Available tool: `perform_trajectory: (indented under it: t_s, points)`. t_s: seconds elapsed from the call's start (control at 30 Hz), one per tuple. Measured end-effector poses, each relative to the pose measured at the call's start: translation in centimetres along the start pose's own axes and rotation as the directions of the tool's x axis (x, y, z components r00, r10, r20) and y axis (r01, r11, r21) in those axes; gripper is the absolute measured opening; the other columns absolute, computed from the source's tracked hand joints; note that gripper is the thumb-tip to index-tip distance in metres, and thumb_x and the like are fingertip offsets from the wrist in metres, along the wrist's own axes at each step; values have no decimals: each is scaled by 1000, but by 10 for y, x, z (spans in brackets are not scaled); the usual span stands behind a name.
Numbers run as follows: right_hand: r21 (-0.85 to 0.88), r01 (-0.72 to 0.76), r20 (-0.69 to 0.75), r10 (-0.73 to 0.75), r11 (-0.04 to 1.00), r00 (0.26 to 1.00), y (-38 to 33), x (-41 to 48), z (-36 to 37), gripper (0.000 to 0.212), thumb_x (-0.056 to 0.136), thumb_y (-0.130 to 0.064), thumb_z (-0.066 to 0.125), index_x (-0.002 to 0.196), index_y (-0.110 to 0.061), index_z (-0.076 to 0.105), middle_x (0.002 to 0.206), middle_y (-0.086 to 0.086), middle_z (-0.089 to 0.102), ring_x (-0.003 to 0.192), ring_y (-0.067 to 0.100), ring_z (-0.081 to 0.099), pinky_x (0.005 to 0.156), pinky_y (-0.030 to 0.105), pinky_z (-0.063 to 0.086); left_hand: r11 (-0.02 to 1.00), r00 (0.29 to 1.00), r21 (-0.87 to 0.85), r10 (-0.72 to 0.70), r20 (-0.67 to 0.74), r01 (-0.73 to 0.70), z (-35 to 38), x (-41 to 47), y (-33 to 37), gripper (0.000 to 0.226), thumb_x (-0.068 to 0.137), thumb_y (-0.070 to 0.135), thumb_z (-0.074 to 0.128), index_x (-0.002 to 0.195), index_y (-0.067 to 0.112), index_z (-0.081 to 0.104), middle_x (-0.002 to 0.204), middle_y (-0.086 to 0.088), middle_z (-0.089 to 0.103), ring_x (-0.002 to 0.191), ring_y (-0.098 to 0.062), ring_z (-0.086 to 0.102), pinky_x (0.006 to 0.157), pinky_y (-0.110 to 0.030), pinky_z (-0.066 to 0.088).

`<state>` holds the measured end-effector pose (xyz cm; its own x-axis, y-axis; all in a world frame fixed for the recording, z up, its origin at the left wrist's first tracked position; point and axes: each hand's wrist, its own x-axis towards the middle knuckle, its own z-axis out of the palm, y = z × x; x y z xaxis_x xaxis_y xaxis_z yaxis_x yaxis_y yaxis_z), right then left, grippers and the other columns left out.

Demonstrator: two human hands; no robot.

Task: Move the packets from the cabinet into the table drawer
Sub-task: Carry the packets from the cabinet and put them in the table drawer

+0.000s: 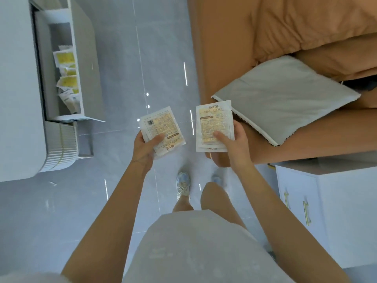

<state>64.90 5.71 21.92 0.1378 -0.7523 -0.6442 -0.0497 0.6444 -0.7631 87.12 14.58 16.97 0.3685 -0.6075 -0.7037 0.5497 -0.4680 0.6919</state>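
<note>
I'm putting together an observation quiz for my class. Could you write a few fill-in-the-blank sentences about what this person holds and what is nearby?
1. The left hand grips the left packet and the right hand grips the right packet, so ____ packets are held in all.
2. The open drawer at the left holds several yellow ____.
3. A grey cushion lies on the ____ sofa.

Missing words: two; packets; orange.

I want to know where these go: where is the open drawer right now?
In the head view the drawer sits open at the upper left, pulled out of the white table, with yellow packets inside.
</note>
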Motion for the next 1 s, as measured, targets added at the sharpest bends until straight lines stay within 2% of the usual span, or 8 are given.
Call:
perform_trajectory:
  t_s: [0.07,0.13,0.27,0.37,0.5,0.67,0.77,1.0]
  points:
    - [4,8,11,-8,1000,1000,-7,8,21,44,83,1,68,122,-13,53,107,2,68,89,11,70,68,23,57,999,1000,-32,10,-9,-10,-18,7,9,48,79,0,70,124,3,55,121,-15,65,104,-31,66,81,-46,57]
    - [-2,10,27,-10,1000,1000,-15,19,41,41,83,2,68,118,-16,55,105,-1,69,88,7,70,68,19,55,997,999,-74,9,-31,-11,-30,16,18,48,79,0,70,125,2,55,122,-16,64,105,-32,66,82,-48,57]
    - [-96,39,92,-30,995,995,-37,51,74,37,83,-2,70,114,-18,56,108,-1,69,96,13,69,72,21,55,987,997,-162,-7,-70,-4,-39,36,40,34,81,-3,67,112,10,60,116,-12,66,103,-30,67,79,-45,58]
    - [-156,43,137,-21,987,990,-61,80,92,37,82,-5,72,110,-24,56,111,1,68,101,17,67,76,23,56,974,996,-225,-11,-92,-10,-42,53,62,33,82,-6,65,111,11,60,114,-11,67,101,-29,68,74,-41,59]
    - [-226,76,175,-37,971,984,-102,117,115,40,83,-4,70,115,-21,52,107,-3,67,94,11,67,75,20,56,947,995,-315,24,-101,-55,-45,77,93,41,81,-7,65,118,7,57,118,-13,65,104,-30,66,77,-43,58]
    - [-349,120,266,-25,929,964,-134,154,155,36,83,-3,70,108,-25,54,104,-6,66,93,9,66,73,17,55,919,981,-384,9,-195,-85,-53,103,128,38,82,-9,62,116,9,59,113,-10,68,103,-30,67,72,-39,59]
    - [-405,141,330,0,904,944,-149,175,187,35,83,-4,70,104,-27,55,102,-8,66,91,6,66,71,16,55,908,968,-404,7,-250,-111,-67,119,144,44,82,-7,63,123,5,55,122,-15,63,108,-33,64,79,-44,58]
    - [-502,188,432,57,844,900,-178,236,290,33,84,-5,70,111,-14,54,106,1,66,94,14,67,75,21,56,865,930,-472,-15,-368,-173,-113,161,188,47,82,-7,63,126,6,53,121,-13,63,106,-31,65,71,-39,59]
